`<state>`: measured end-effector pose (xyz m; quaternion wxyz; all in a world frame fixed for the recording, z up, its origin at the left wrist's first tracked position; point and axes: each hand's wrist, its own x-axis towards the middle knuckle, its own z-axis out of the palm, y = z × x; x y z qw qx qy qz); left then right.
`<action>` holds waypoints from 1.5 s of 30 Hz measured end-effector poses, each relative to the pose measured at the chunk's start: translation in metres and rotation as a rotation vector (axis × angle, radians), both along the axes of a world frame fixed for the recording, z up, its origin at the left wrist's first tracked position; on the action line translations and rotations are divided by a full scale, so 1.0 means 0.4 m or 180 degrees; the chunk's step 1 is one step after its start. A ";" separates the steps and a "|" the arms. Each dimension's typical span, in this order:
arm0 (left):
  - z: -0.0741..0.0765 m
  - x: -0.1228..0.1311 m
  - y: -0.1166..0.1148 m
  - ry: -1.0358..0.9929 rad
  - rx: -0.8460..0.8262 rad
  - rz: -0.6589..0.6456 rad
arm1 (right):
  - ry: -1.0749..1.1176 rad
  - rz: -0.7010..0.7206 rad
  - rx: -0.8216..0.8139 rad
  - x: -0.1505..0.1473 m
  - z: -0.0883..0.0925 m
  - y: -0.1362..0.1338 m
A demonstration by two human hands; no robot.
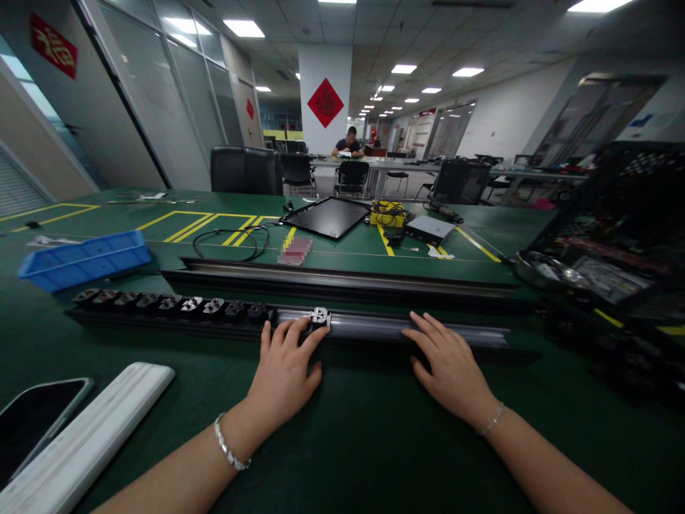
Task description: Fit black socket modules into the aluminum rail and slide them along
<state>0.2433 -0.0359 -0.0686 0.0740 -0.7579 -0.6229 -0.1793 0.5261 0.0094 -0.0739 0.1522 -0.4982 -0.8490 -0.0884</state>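
Two hands, both on the near rail. Left hand point(283, 368): grip open, fingers spread and resting on the black aluminium rail point(390, 330), not closed around it, fingertips just beside one small metal clip point(320, 316) sitting on the rail's silver channel. Right hand point(450, 368): grip also open, fingers flat on the same rail further along, holding nothing. One bracelet point(229, 444) on the left wrist, one thin chain point(491, 420) on the right.

Nine connector blocks point(170, 305) in a row on the rail's left part, two lighter than the rest. Second long rail point(342, 280) lies parallel behind it, apart from it.

Green surface point(374, 442) with yellow marked lines. On it: one blue plastic tray point(85, 260), one coil of black cable point(230, 243), one black flat panel point(326, 217), one yellow box point(388, 213), one grey metal box point(431, 230), one blurred pixelated item point(295, 250). Near bottom left, one white bar point(80, 435) beside one phone point(37, 421). Black mesh crate point(594, 221) at right.

Room: office, glass partition point(160, 93), ceiling lights, red diamond sign point(325, 103) on a pillar. One person point(347, 143) seated at a far table.
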 end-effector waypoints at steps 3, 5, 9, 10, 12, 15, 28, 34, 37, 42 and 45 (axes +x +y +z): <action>0.001 0.000 -0.001 0.0000 -0.0021 -0.0003 | -0.0022 -0.0019 -0.0007 0.000 0.001 0.000; 0.002 0.000 -0.001 -0.0001 -0.0024 0.0005 | -0.0020 -0.0013 -0.0012 0.000 0.001 0.000; 0.002 0.001 -0.001 -0.0041 0.0002 0.0001 | 0.0007 0.0006 0.0007 0.000 0.000 0.000; 0.001 0.001 -0.001 -0.0052 0.0007 0.0000 | 0.0008 0.0006 0.0015 0.001 0.000 0.000; 0.001 0.001 0.000 -0.0057 0.0006 0.0000 | -0.0010 0.0001 0.0021 0.001 0.000 0.000; 0.000 0.000 0.000 -0.0018 -0.0031 0.0002 | -0.0039 -0.0009 0.0017 0.001 0.000 0.001; -0.005 0.000 0.000 -0.0244 0.0077 0.0019 | -0.0006 0.0051 0.0081 0.003 -0.004 0.003; -0.013 -0.003 0.001 -0.0298 0.0121 0.0022 | -0.0042 0.0007 0.0039 0.001 -0.002 0.000; -0.012 -0.004 0.001 -0.0272 0.0113 0.0009 | -0.0047 0.0001 0.0015 0.001 -0.001 0.000; -0.012 -0.003 0.000 -0.0243 0.0101 0.0002 | -0.0076 -0.0011 0.0005 0.000 -0.002 0.000; -0.012 -0.002 0.001 -0.0244 0.0089 0.0001 | -0.0088 -0.0016 0.0008 0.001 -0.003 0.001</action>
